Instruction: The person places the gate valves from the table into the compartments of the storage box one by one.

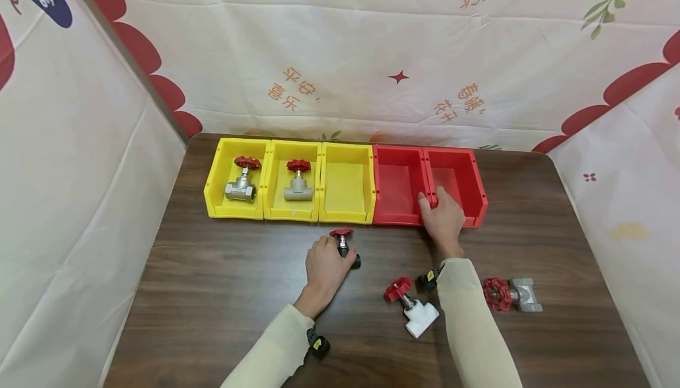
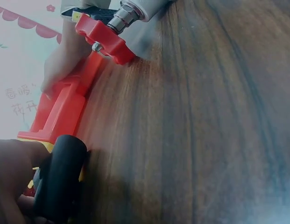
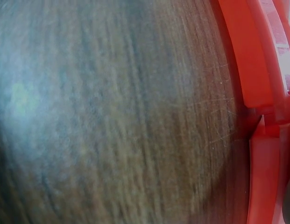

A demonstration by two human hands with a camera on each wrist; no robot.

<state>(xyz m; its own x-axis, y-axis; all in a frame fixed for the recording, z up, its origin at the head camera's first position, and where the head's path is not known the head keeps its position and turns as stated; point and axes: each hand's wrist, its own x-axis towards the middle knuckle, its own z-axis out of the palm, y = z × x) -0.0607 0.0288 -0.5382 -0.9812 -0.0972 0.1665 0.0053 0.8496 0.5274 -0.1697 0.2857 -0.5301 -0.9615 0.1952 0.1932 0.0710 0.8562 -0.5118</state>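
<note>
My left hand (image 1: 325, 264) grips a black valve (image 1: 356, 261) with a red handwheel, just in front of the yellow bins. In the left wrist view, the black pipe end (image 2: 61, 179) sticks out beside the fingers. My right hand (image 1: 445, 219) holds the front of the red bins where they meet, thumb by the left red bin (image 1: 398, 221) and fingers over the right red bin (image 1: 480, 199). Its fingertips are partly hidden. Between my forearms lies a white valve (image 1: 421, 318) with a red handwheel.
Three yellow bins (image 1: 346, 218) stand in line with the red ones. The leftmost holds a metal valve (image 1: 241, 188), the second a grey valve (image 1: 298, 190). A metal valve (image 1: 525, 294) with a red wheel lies right of my right forearm. Behind hangs a printed cloth (image 1: 340, 51).
</note>
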